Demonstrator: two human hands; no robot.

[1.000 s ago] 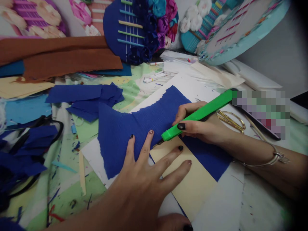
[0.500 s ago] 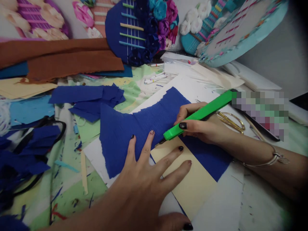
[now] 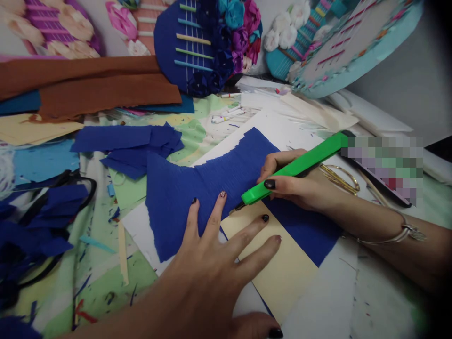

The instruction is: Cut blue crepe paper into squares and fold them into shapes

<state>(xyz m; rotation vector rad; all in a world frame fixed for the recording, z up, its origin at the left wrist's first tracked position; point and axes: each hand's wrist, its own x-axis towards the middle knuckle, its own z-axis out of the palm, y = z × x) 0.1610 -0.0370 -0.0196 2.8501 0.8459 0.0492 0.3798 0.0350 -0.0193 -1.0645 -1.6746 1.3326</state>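
Observation:
My left hand (image 3: 219,263) lies spread, its fingers across a sheet of blue crepe paper (image 3: 190,188) and a cream card rectangle (image 3: 278,263). In my right hand (image 3: 300,183) is a green utility knife (image 3: 296,167), held at a slant with the thumb on top. The blade end rests at the card's upper edge, by the blue paper, close to my left fingertips. The card overlaps the blue paper, which shows again on its right side. Beneath both lies a white sheet (image 3: 328,287). The blue paper's upper edge is ragged.
Folded blue paper pieces (image 3: 130,141) and brown crepe paper (image 3: 109,94) lie at the left. Scissors with gold handles (image 3: 339,179) rest beyond my right wrist. Decorated round boards (image 3: 187,47) with paper flowers stand along the back. Scraps litter the green patterned cloth (image 3: 109,292).
The knife and my right hand have shifted very slightly to the right along the card's edge. My left hand stays in place.

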